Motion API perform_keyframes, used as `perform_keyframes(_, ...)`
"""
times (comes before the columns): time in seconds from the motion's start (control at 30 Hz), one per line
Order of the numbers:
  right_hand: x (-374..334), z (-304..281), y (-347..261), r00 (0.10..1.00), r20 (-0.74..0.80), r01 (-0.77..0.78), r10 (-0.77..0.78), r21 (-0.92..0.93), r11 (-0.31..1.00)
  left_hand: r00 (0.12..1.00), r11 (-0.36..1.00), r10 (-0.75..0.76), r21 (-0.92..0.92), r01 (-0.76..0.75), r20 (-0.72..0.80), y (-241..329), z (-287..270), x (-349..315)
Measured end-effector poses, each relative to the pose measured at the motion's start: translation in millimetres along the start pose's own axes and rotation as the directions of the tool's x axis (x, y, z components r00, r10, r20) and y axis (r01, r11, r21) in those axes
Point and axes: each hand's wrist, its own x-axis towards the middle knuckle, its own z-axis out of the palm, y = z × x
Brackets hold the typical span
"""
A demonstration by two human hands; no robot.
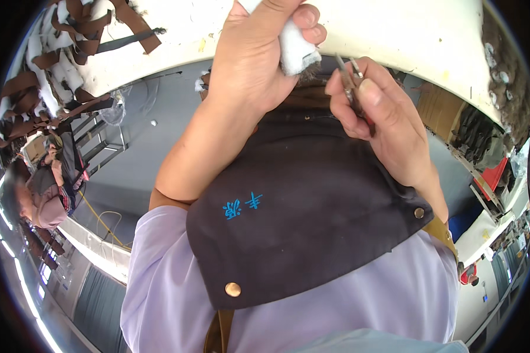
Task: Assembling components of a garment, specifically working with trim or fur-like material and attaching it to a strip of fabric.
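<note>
My left hand (253, 65) is closed around a roll of white padding with dark fur (300, 50) showing at its lower end. The fingers wrap over the top of the roll, and part of it lies hidden behind them. Just to the right, my right hand (388, 109) grips a pair of small metal snips (350, 88) between thumb and fingers. Their two narrow blades stand apart and point up, close to the furry end but not touching it. A bit of red shows at the handle end of the snips.
A white worktable (176, 29) curves across the far side. Brown strips with white padding (70, 59) lie heaped at its left, and dark furry pieces (503, 76) at its right. A cardboard box (439, 109) stands below on the right. Another person (44, 194) sits far left.
</note>
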Motion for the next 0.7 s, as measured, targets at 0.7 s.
perform_keyframes(0.7,1,8,-7,0.989,-0.031,0.115,-0.142,-0.432,0.895,0.87,0.919,0.234,0.193,-0.344,0.435,14,1,-19)
